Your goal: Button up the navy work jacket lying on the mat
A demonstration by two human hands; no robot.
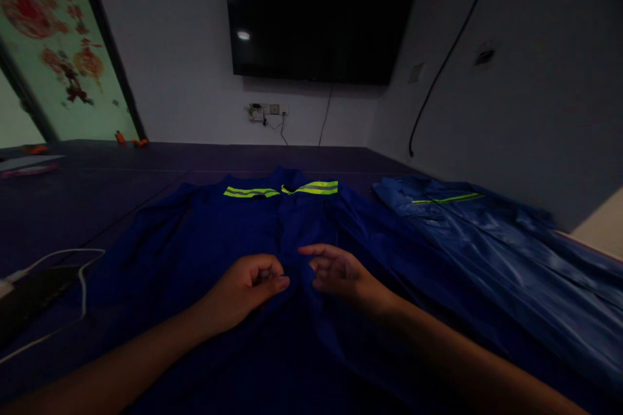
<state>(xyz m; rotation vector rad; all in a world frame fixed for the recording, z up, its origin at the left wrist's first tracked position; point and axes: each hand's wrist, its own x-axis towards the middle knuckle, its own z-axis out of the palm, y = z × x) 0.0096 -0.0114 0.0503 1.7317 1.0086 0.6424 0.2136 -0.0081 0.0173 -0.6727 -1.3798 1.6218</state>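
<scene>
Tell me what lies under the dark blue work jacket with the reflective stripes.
The dark blue work jacket lies spread on a dark table. Anything beneath the cloth is hidden.

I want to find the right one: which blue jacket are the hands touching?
The darker blue jacket in the middle, under both hands; the lighter, shinier blue jacket lies untouched to the right.

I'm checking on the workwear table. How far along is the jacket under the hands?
Done: the jacket lies flat, collar away, reflective stripes showing. In hand: the left hand pinches the front placket at mid-chest; the right hand hovers open beside it. Left: no fold shows yet, sleeves spread out. A second jacket lies unfolded to the right.
</scene>
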